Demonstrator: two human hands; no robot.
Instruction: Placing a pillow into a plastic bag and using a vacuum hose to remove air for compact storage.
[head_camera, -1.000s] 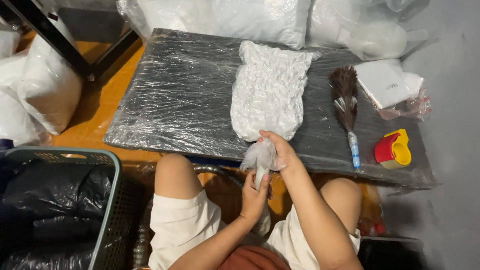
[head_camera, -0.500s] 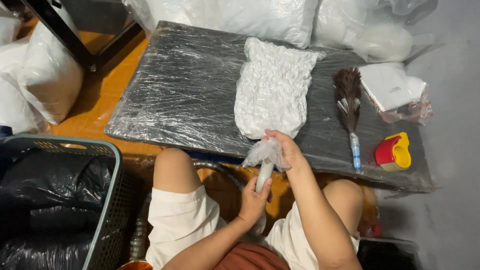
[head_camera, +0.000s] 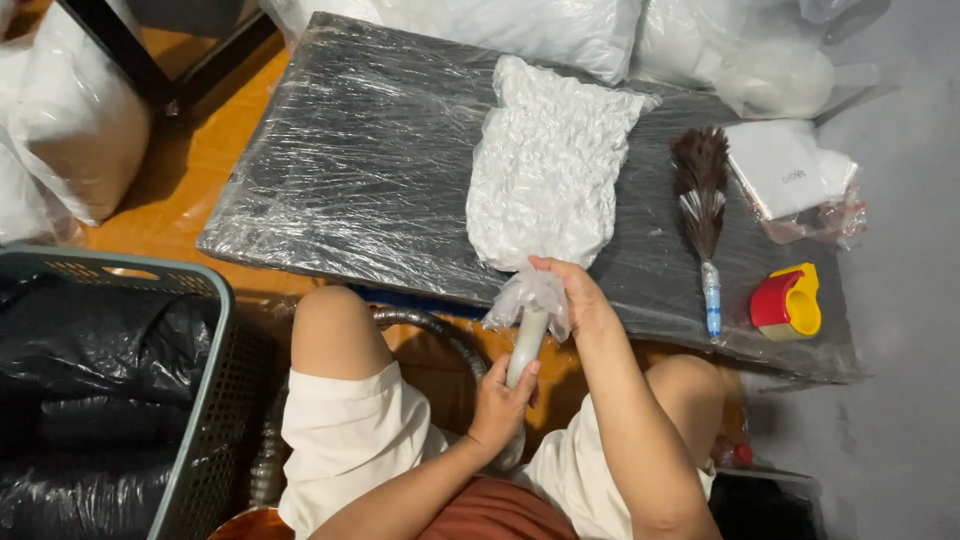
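Right hand (head_camera: 578, 298) pinches bag (head_camera: 548, 170) neck at board (head_camera: 350, 160) near edge. Left hand (head_camera: 500, 400) grips tube (head_camera: 526, 345) from below. Tube's long axis runs up into neck; bag lies beyond, on board.

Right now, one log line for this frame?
left hand: grips nozzle | right hand: pinches bag neck | duster: on table

A low black table (head_camera: 350, 170) wrapped in clear film carries a white bagged bundle (head_camera: 545, 165), feather duster (head_camera: 700, 200), tape dispenser (head_camera: 788, 302).
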